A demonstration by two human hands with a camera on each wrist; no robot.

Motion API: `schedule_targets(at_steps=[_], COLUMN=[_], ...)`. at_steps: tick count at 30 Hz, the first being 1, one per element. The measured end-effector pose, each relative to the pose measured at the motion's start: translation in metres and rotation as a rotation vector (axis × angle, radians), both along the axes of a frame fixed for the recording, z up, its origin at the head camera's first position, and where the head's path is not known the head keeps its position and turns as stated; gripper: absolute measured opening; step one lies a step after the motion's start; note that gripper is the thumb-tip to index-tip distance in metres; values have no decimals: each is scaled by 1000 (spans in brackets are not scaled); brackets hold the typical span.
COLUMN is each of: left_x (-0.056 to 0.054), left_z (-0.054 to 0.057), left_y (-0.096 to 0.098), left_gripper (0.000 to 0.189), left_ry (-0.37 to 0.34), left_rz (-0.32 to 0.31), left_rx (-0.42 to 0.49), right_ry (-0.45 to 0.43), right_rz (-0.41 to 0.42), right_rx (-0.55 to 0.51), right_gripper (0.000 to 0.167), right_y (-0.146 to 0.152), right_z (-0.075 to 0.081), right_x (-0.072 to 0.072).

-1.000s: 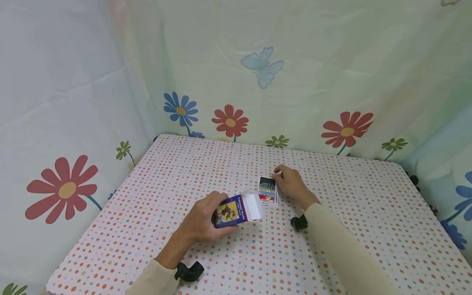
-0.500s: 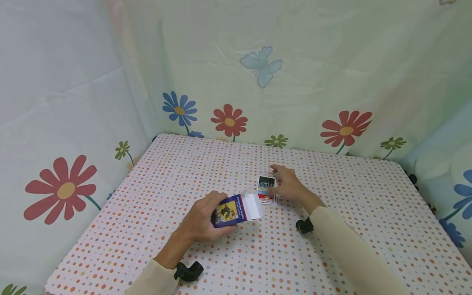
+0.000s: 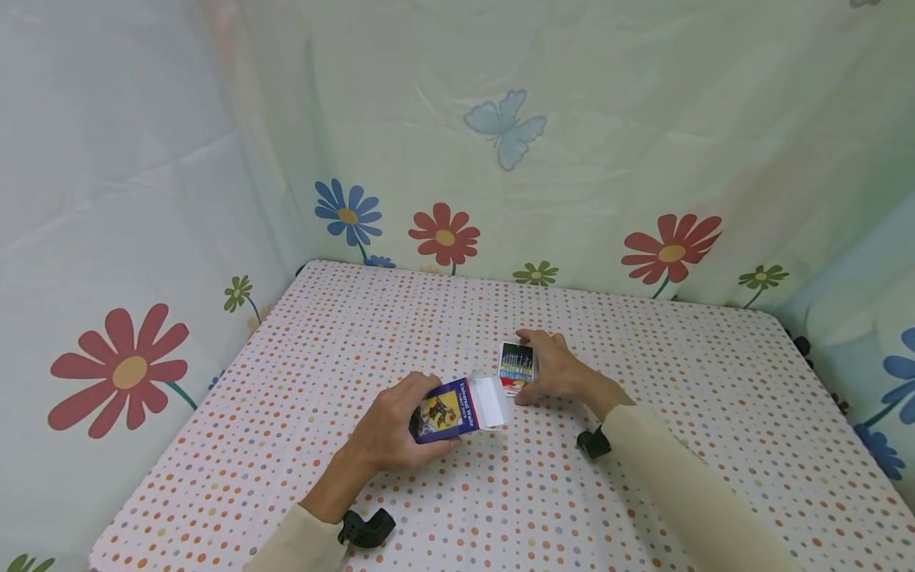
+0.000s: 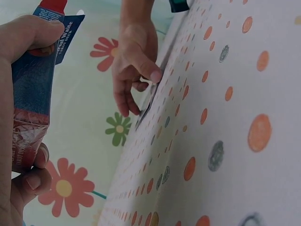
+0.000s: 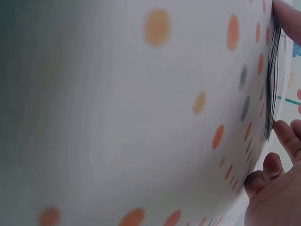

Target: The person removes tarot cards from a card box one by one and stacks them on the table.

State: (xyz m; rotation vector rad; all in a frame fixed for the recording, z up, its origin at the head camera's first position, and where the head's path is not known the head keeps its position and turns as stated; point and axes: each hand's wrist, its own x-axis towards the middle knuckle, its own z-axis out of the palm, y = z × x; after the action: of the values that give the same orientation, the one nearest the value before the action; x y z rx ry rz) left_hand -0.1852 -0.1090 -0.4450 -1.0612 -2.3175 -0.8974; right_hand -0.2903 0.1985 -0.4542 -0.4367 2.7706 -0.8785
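My left hand (image 3: 396, 425) holds an opened tarot card box (image 3: 443, 409), dark blue with a yellow picture on its front. Its white flap (image 3: 489, 403) points right, toward the cards. A small stack of tarot cards (image 3: 516, 367), the top one dark with a red lower end, lies on the table. The right hand (image 3: 561, 367) grips this stack across its length, thumb at the near end and fingers at the far end. Seen edge-on in the right wrist view, the cards (image 5: 273, 75) sit slightly uneven between thumb and fingertips. The inside of the box is hidden.
A dotted cloth (image 3: 300, 445) covers the table. Patterned curtains (image 3: 572, 159) with flowers and a butterfly close off the back and sides. Each wrist carries a black camera mount, the left mount (image 3: 367, 528) low over the cloth.
The right hand has shifted from the stack's upper right corner to span it, and its thumb and fingers now grip both ends. The left hand and the box have stayed put.
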Motion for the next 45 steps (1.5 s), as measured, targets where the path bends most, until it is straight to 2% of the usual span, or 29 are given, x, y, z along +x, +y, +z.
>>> schedule_targets(at_steps=[5, 24, 32, 37, 42, 45], left_x=[0, -1, -1, 0, 1, 1], left_z=[-1, -3, -3, -2, -1, 0], left_y=[0, 0, 0, 0, 1, 0], left_gripper=[64, 65, 64, 65, 65, 65], left_ry=[0, 1, -5, -13, -13, -9], left_rz=[-4, -6, -1, 0, -2, -8], left_rx=[9, 14, 9, 11, 14, 13], right_ry=[30, 14, 6, 43, 115, 162], right_rz=[11, 40, 42, 9, -30, -79], right_rx=[31, 95, 125, 142, 166, 202], right_gripper=[120, 111, 112, 111, 120, 118], right_y=[-1, -3, -3, -7, -17, -24], right_z=[-1, 1, 2, 4, 6, 4], right_x=[0, -1, -2, 3, 11, 16])
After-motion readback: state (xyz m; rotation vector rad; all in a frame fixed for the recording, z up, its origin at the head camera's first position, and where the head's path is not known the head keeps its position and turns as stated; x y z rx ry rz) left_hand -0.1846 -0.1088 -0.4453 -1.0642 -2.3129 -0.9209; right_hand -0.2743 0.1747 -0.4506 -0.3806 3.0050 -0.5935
